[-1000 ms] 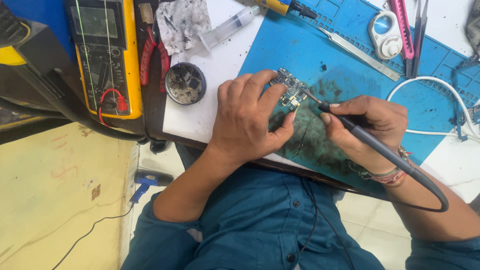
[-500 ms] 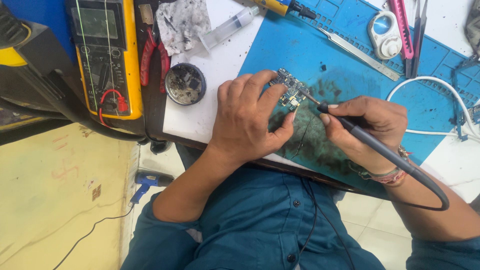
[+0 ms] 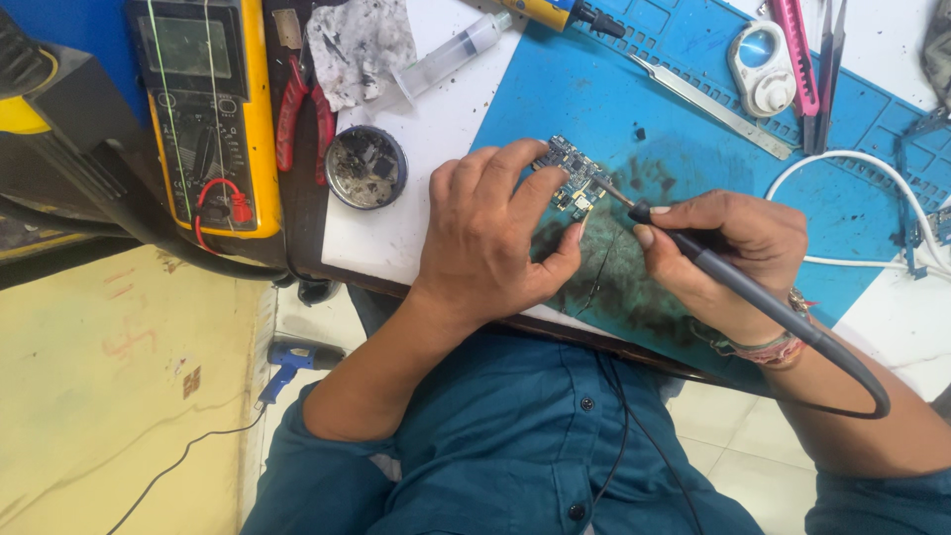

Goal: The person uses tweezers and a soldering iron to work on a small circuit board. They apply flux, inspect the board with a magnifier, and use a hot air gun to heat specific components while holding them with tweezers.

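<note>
A small circuit board [image 3: 572, 176] lies on a blue work mat [image 3: 684, 129], over a dark sooty patch. My left hand [image 3: 490, 238] pins the board down, with fingers curled over its left edge and the thumb below it. My right hand [image 3: 718, 253] grips a dark soldering iron [image 3: 713, 267] like a pen. The iron's tip touches the board's right side. Its black cable loops off past my right wrist.
A yellow multimeter [image 3: 203, 109] and red pliers [image 3: 297, 114] lie at the left. A round tin [image 3: 366, 166], a syringe [image 3: 446, 59], a stained cloth [image 3: 357, 45], metal tweezers [image 3: 708, 99], a white loupe [image 3: 761, 54] and a white cable [image 3: 872, 213] surround the mat. A blue tool [image 3: 292, 357] lies on the floor.
</note>
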